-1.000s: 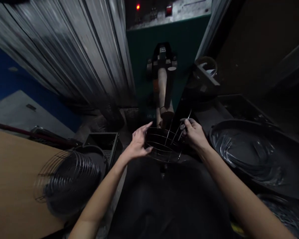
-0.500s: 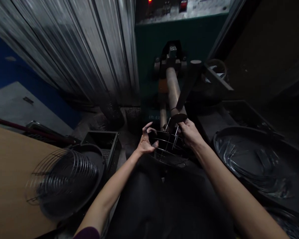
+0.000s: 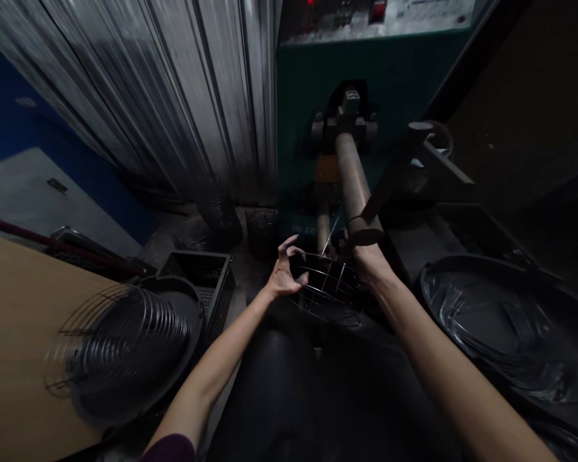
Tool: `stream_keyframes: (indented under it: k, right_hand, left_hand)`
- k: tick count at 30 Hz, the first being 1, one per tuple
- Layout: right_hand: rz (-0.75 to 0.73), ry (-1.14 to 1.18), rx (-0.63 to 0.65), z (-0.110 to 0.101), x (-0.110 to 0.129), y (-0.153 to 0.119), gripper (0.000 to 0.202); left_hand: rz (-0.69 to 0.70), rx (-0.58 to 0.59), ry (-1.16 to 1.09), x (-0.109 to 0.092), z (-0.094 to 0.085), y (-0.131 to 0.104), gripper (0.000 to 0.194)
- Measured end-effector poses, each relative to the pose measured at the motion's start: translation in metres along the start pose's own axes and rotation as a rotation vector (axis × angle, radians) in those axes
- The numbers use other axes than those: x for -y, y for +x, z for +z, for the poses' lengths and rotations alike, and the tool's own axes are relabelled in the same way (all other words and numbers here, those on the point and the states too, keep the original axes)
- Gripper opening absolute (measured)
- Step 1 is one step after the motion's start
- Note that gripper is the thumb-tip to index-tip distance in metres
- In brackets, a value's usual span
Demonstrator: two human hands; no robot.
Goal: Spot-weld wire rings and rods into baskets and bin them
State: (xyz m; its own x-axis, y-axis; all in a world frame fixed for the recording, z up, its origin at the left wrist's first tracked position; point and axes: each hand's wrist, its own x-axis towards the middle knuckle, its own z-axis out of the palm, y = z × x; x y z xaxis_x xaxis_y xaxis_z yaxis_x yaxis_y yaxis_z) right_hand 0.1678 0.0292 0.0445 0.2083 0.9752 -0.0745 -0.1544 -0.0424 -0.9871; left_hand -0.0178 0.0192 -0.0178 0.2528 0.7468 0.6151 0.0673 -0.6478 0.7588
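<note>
A round wire frame (image 3: 325, 292) with curved bars lies low in front of the machine's metal arm (image 3: 354, 173). My left hand (image 3: 284, 273) is at the frame's left side, its fingers curved around the rim with thumb and fingertips apart. Under the end of the metal arm, my right hand (image 3: 370, 260) reaches in at the frame's right side. Its fingers are mostly hidden by the arm's round end and shadow, so its grip cannot be made out. A thin wire stands up between the hands.
Wire rings and grids overhang a black round tray (image 3: 139, 398) on the left, beside a dark crate (image 3: 226, 282). Loose wires lie in another round tray (image 3: 491, 276) on the right. A green machine (image 3: 298, 83) stands ahead, near corrugated metal sheeting (image 3: 173, 83).
The view has shifted slightly, so the machine appears farther right. My right hand has moved farther under the arm's end, hiding its fingers. My left hand keeps its pose at the frame.
</note>
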Motion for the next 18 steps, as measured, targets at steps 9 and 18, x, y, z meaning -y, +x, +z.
stream_keyframes:
  k: [9, 18]
  right_hand:
    - [0.03, -0.039, -0.013, 0.002, -0.003, 0.0, 0.038]
    - [0.129, -0.06, -0.05, -0.018, 0.038, 0.003, 0.019]
  left_hand:
    - [-0.008, 0.061, -0.05, 0.005, -0.003, 0.003, 0.085]
    - [0.15, 0.226, 0.107, -0.008, -0.009, 0.0, 0.093]
